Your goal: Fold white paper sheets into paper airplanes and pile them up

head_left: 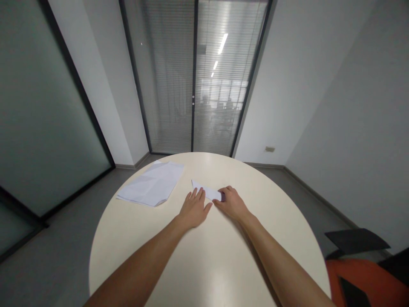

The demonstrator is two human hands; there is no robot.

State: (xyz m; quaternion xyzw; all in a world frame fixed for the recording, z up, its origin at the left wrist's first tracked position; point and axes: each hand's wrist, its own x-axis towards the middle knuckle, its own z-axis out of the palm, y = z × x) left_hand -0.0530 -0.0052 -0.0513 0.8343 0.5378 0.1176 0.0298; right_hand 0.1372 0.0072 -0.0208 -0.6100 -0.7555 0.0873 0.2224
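Note:
A narrow piece of folded white paper lies on the round table, with a pointed corner at its left end. My left hand rests flat, fingers stretched out and their tips on the near edge of the paper. At the paper's right end, my right hand is closed, thumb and fingers around that end. A small dark patch shows between the right thumb and fingers; whether it is shadow or an object I cannot tell.
Several larger white sheets lie loosely stacked at the table's far left. An orange and black chair stands at the right, near the table's edge. Beyond the table are a glass partition with blinds and a wall socket.

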